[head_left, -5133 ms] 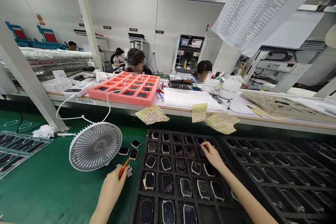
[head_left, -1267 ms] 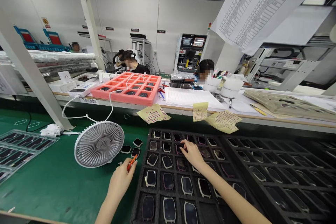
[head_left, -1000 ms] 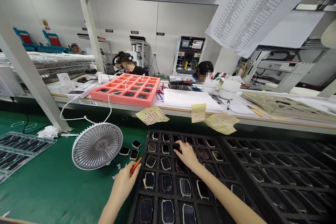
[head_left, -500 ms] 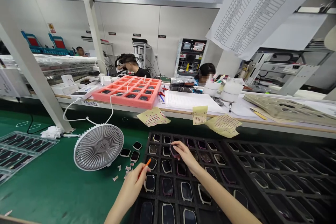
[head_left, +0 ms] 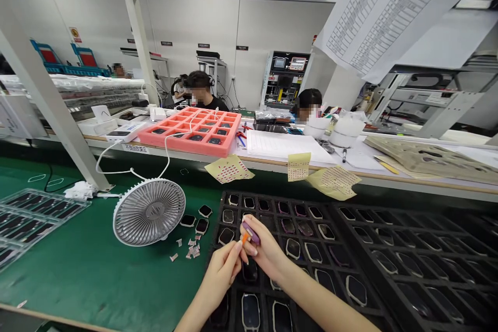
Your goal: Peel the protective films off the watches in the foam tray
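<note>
My right hand (head_left: 266,251) is closed around a purple watch case (head_left: 252,232), held on edge above the black foam tray (head_left: 220,218). In my left hand (head_left: 221,274) a thin orange tool (head_left: 245,239) is pinched. Its tip meets or nearly meets the side of the case; my fingers partly cover that spot, and the tool's exact kind does not show. Beneath both hands, watches with dark screens and pale or purple frames lie in the tray's pockets. Left of the tray, three loose watches (head_left: 202,226) and several small pale pieces (head_left: 193,250) rest on the green mat (head_left: 128,285).
A grey fan (head_left: 155,211) stands on the mat at left, its white cable running up to the shelf. Farther left lies a clear tray (head_left: 46,212) of dark parts. Another black tray (head_left: 352,254) adjoins at right. Above, the shelf carries a pink foam tray (head_left: 182,146). People sit beyond.
My right hand has lifted the purple watch out of the tray and drawn it nearer. My left hand has moved right, bringing the orange tool to the watch's side.
</note>
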Motion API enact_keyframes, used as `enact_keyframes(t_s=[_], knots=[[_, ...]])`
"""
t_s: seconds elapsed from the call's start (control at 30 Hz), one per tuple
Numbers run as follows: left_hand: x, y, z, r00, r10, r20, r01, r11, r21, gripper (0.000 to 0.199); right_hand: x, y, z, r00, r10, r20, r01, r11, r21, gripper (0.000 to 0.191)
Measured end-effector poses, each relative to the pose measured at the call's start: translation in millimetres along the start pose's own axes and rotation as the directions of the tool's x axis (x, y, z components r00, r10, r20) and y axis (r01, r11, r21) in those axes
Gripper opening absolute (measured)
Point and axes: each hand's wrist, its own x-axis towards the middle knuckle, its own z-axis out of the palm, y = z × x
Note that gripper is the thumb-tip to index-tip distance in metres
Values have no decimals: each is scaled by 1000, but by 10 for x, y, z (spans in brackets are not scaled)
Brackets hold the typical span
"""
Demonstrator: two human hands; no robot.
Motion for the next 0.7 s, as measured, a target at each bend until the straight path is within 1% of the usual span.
enact_keyframes(t_s=[0.1,0.23,0.3,0.37,0.43,0.47,0.5,0.53,0.6,0.63,0.7], knots=[[-19,4,-11,1000,13,3,-13,1000,0,51,-4,30,13,1000,-6,-5,6,1000,0,29],[-28,32,-19,1000,18,5,-18,999,37,49,-31,38,33,999,-38,-24,37,997,-62,27],[-29,48,-30,1000,10,2,-11,999,51,50,-45,23,34,998,-57,-34,52,991,-121,28],[-27,57,-46,1000,-8,9,8,998,65,50,-56,0,27,994,-100,-46,88,973,-215,29],[-20,57,-64,999,-30,38,27,997,73,51,-64,-23,22,987,-150,-54,127,946,-298,30],[-14,54,-70,998,-35,56,31,997,72,51,-67,-30,23,987,-152,-52,129,943,-308,31],[-8,49,-73,997,-33,71,28,997,68,52,-70,-34,27,991,-126,-48,108,953,-284,32],[-1,44,-72,997,-26,78,21,998,62,51,-72,-35,34,997,-71,-43,60,972,-228,34],[10,30,-57,998,1,68,-4,999,44,51,-75,-27,57,998,57,-35,-60,995,-74,38],[13,23,-46,998,16,58,-18,999,35,51,-76,-22,69,994,101,-39,-101,995,-5,39],[17,6,-24,998,42,40,-43,999,19,52,-75,-13,88,989,131,-73,-125,989,83,39]])
